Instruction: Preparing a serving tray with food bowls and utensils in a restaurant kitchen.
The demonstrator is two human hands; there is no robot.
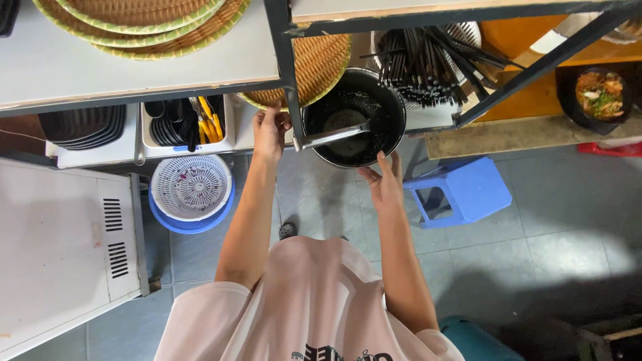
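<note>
Grey tiled floor [548,227], right hand [382,184] steadying black pan [354,120]

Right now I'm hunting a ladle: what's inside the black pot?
A metal ladle lies inside the black pot, over dark residue. Its bowl is hard to make out.

No packages, labels, signs or screens anywhere near the fingers; only dark print on the shirt [334,351], below them.

woven trays [137,20] cut by top edge, left fingertips [267,115] behind shelf post [286,73]
</note>
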